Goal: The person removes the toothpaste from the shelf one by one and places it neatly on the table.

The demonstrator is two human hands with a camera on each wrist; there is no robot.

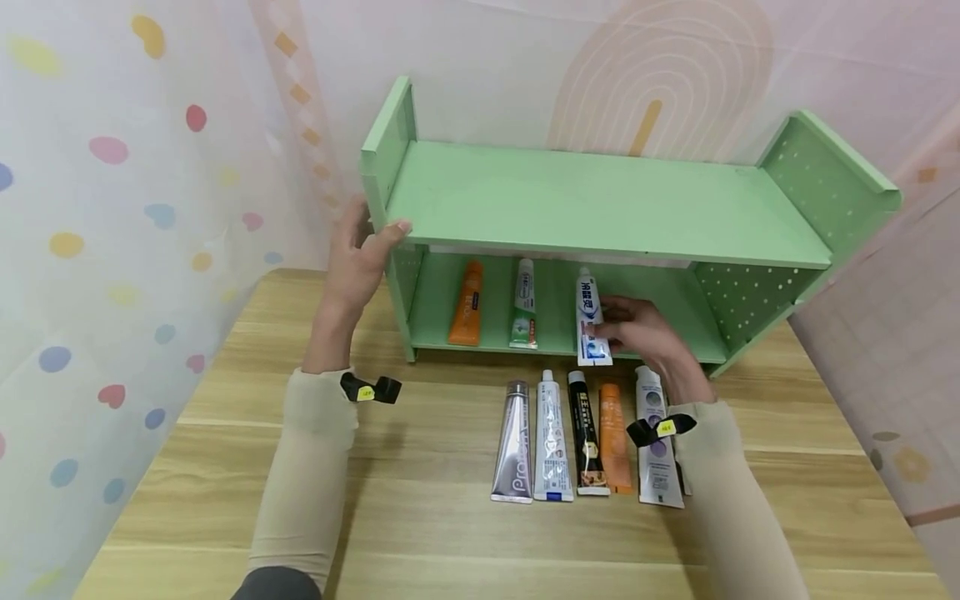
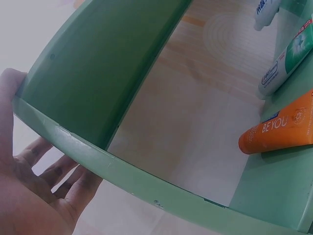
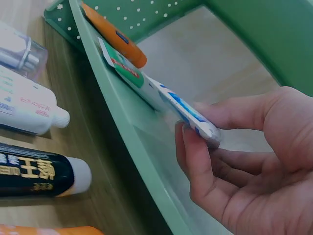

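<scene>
My right hand (image 1: 647, 329) pinches a white-and-blue toothpaste tube (image 1: 587, 298) between thumb and fingers, over the lower board of a green shelf (image 1: 600, 200). In the right wrist view the tube (image 3: 183, 110) is seen nearly edge-on. My left hand (image 1: 358, 265) grips the shelf's left side panel, thumb at the front edge and fingers round the outer side (image 2: 73, 183). On the lower board lie an orange tube (image 1: 467, 304) and, to its right, a green-and-white tube (image 1: 524, 304).
In front of the shelf, several tubes lie in a row on the wooden table (image 1: 420, 517): a silver one (image 1: 513, 446), a white one (image 1: 552, 437), a black one (image 1: 587, 437), an orange one (image 1: 614, 437) and a white-purple one (image 1: 654, 467) partly under my right wrist. A patterned cloth (image 1: 480, 75) hangs behind.
</scene>
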